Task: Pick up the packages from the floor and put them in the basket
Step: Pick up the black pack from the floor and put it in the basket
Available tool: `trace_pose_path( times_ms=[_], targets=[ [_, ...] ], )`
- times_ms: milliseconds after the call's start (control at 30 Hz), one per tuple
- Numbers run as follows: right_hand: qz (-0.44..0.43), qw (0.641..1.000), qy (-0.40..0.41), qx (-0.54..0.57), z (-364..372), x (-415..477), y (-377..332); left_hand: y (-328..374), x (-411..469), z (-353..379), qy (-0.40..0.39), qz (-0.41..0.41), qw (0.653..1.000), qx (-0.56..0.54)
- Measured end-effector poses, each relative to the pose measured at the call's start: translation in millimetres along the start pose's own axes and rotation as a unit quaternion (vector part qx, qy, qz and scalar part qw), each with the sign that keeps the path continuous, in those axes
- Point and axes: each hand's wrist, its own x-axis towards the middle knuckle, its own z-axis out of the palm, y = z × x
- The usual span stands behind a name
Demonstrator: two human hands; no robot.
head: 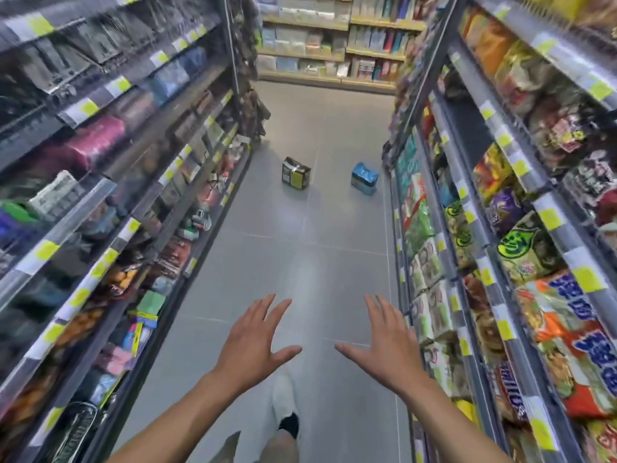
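Note:
Two packages lie on the grey floor far down the aisle. A dark package with a yellow-green label (295,173) sits near the middle, and a blue package (364,178) lies to its right, close to the right shelf. My left hand (255,342) and my right hand (389,345) are stretched out in front of me with fingers spread, palms down, holding nothing. Both hands are well short of the packages. No basket is in view.
Stocked shelves line the aisle: the left shelf (110,208) and the right shelf (494,208) with snack bags. Another shelf (334,51) closes the far end. Grey tiled floor (300,255) runs between. My white shoe (283,399) shows below my hands.

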Motion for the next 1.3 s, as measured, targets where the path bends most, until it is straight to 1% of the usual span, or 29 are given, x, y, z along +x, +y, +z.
trace_pose_path(
  times_ms=[233, 400, 600, 767, 900, 1033, 1133, 1300],
  targets=[
    [-0.002, 1.0, -0.015, -0.004, -28.1, 153.0, -29.3, -42.8, 140.0, -39.0, -0.003, -0.026, 1.0, -0.007],
    [0.009, 1.0, -0.001, 0.0, -52.7, 249.9, -42.5, -64.3, 237.5, -70.0, -0.004, -0.018, 1.0, -0.008],
    [0.004, 1.0, -0.002, -0.004, -78.5, 362.4, -49.8, -80.9, 351.3, -94.7, -0.004, -0.022, 1.0, -0.006],
    [-0.007, 1.0, 0.01, -0.014, -93.3, 476.4, -46.0, -100.1, 455.6, -102.9, -0.003, -0.018, 1.0, 0.001],
    [-0.016, 1.0, 0.003, 0.003, -115.2, 578.0, -38.7, -120.5, 541.6, -117.9, 0.004, -0.042, 0.999, 0.011],
    [-0.035, 0.999, -0.008, -0.007, -137.8, 668.4, -44.7, -135.1, 614.3, -139.4, -0.002, -0.073, 0.997, 0.021],
    [-0.044, 0.999, -0.019, -0.013, -150.2, 727.1, -54.9, -144.3, 664.1, -153.7, -0.007, -0.093, 0.995, 0.024],
    [-0.058, 0.997, -0.037, -0.021, -160.8, 814.4, -77.1, -167.1, 749.3, -170.6, -0.004, -0.098, 0.995, 0.015]
  ],
)
